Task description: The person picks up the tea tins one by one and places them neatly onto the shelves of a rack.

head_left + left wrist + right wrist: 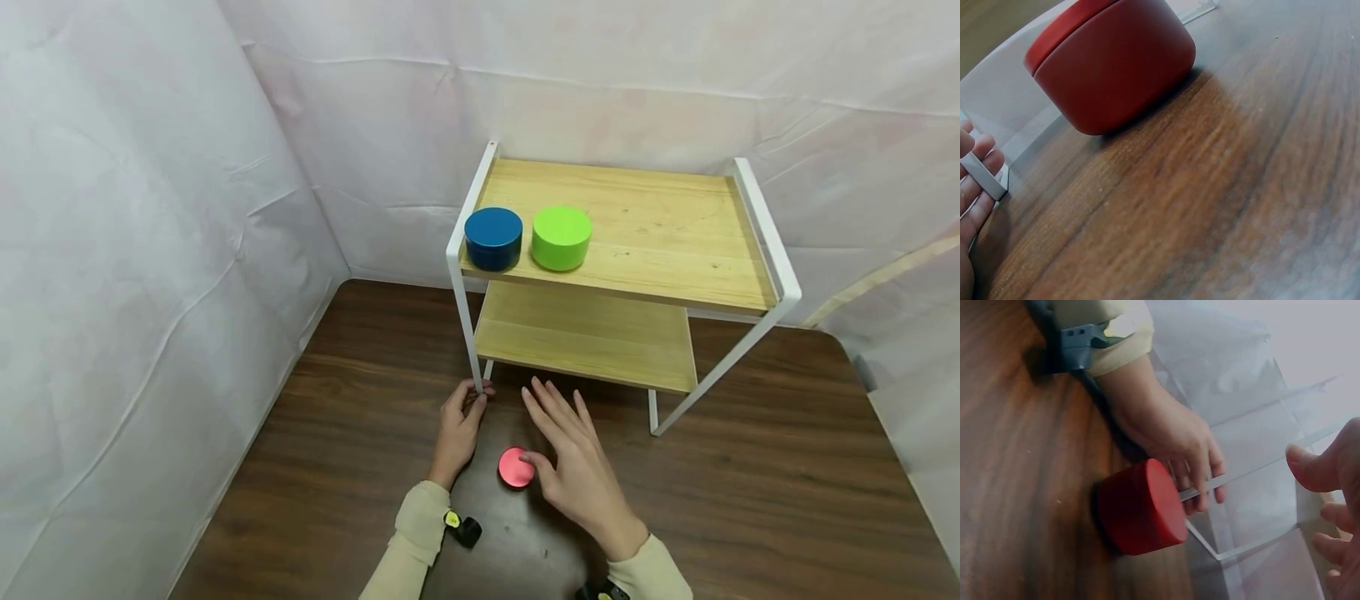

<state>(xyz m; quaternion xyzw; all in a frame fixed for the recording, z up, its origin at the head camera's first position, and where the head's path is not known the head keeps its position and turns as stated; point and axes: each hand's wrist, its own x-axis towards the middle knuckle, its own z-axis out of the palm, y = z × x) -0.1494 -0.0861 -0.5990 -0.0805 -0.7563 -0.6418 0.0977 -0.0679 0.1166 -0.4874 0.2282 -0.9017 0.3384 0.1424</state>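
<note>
Low on the table, my left hand [456, 435] grips the foot of the white front left leg [467, 329] of a two-tier shelf. In the right wrist view its fingers [1199, 469] curl around that leg. Between my hands stands a small round red tin [513, 468] with its lid on, upright on the wood. My right hand [579, 471] is held open with fingers spread, pointing toward the shelf; its thumb overlaps the tin's edge in the head view. The right wrist view has a gap between that thumb [1316, 465] and the tin [1138, 509].
On the shelf's upper board [660, 229] stand a blue tin [493, 239] and a lime green tin [562, 239] side by side at the left. Below is the lower board [585, 329]. White cloth [360, 125] hangs behind and at the sides of the dark wood table [337, 467].
</note>
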